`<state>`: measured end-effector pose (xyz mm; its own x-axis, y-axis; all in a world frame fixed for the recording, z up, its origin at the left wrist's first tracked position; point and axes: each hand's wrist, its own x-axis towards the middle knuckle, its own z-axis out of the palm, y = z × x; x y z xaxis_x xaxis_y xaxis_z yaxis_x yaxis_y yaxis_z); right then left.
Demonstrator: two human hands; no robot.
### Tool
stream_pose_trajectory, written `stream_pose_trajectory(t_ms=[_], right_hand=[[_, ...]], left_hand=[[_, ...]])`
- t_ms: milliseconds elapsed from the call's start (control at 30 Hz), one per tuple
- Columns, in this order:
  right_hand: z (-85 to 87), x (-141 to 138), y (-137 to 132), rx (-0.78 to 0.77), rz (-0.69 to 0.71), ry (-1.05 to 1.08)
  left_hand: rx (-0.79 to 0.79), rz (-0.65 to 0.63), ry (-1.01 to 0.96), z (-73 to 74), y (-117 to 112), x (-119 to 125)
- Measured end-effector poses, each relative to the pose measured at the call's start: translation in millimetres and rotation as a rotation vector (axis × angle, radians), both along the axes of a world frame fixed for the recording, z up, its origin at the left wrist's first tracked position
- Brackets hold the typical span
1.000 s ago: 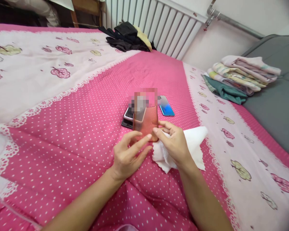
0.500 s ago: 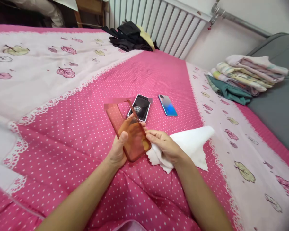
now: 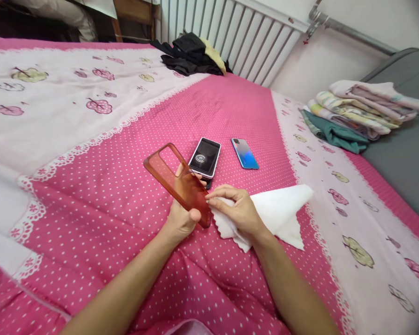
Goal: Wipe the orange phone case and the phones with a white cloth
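Observation:
My left hand (image 3: 183,218) holds a see-through orange phone case (image 3: 181,184) from below, its fingers showing behind it and the thumb at the lower edge. The case is tilted, with its long camera cutout towards the upper left. At its right edge, my right hand (image 3: 235,204) pinches the rim between thumb and fingers. Under and beside the right hand a white cloth (image 3: 279,207) is spread on the bed. Just beyond the case lies a black phone with a pale rim (image 3: 206,158). To its right rests a silver-to-blue phone (image 3: 245,153), back side up.
A pink dotted bedspread (image 3: 118,195) with lace-edged white panels covers the bed. Dark clothes (image 3: 188,53) lie by the white radiator (image 3: 226,28). Folded cloths (image 3: 363,109) are stacked against a grey headboard (image 3: 405,153). A person's leg (image 3: 68,16) shows at the upper left.
The phone case has tipped and turned, its camera end swinging left and its face now seen more edge-on. My left thumb has shifted towards its lower edge. The right hand stays at the rim.

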<state>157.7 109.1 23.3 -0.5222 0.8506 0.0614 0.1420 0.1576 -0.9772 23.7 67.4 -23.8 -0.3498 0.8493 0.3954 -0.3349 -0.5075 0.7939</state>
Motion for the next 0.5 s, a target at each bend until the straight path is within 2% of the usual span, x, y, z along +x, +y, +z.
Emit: stream_pose_trajectory(t_ms=[100,267,500], right_hand=[[-0.5,-2,-1,0.163,0.030,-0.086],[-6.3,-4,-2,0.173,-0.059,-0.123],[-4.3,-4,-3,0.264,-0.185,-0.306]], left_hand=[[0.032,-0.064,0.084,5.8,-4,2],[0.017,-0.132,0.062,12.7,-7,6],[-0.005,-0.067,0.177,6.5,-5,5]])
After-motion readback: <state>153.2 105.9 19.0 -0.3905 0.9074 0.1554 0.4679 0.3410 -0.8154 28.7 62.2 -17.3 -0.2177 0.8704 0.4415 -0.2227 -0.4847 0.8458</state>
